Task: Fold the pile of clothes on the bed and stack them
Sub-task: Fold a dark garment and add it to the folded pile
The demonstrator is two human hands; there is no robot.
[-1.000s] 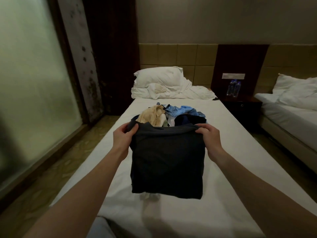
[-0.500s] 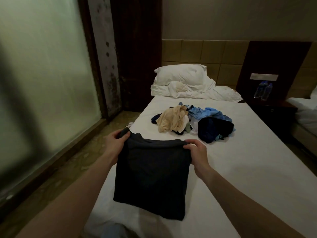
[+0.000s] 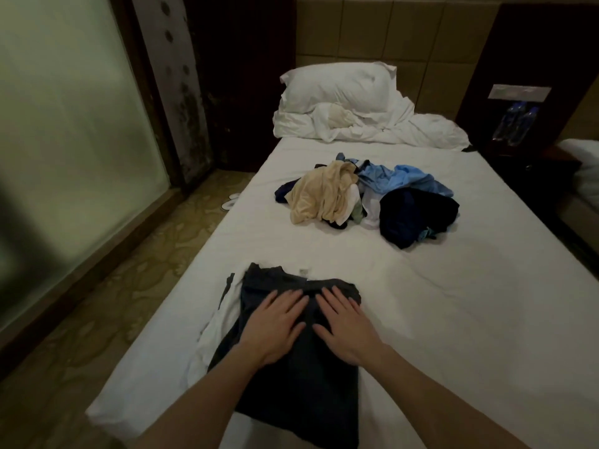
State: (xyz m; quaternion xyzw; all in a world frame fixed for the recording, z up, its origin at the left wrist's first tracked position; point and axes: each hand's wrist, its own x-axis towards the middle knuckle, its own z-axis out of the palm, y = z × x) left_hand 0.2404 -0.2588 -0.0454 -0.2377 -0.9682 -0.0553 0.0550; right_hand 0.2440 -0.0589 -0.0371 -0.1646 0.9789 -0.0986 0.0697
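A folded dark grey garment (image 3: 301,390) lies flat near the bed's front left corner, on top of a folded white garment (image 3: 217,322) that sticks out at its left. My left hand (image 3: 274,322) and my right hand (image 3: 345,325) rest palm down on the dark garment, side by side, fingers spread. Farther up the white bed (image 3: 453,303) sits the loose pile of clothes (image 3: 366,197): a beige piece at the left, light blue at the back, dark navy at the right.
A white pillow (image 3: 340,87) and crumpled sheet lie at the headboard. A dark nightstand (image 3: 531,166) with two water bottles (image 3: 515,124) stands right of the bed. A frosted glass wall (image 3: 64,140) and patterned floor run along the left. A second bed's edge shows far right.
Both hands lowered the folded dark garment to the left, onto the white one, let go of its top corners and now press flat on it. My view tilted down and left.
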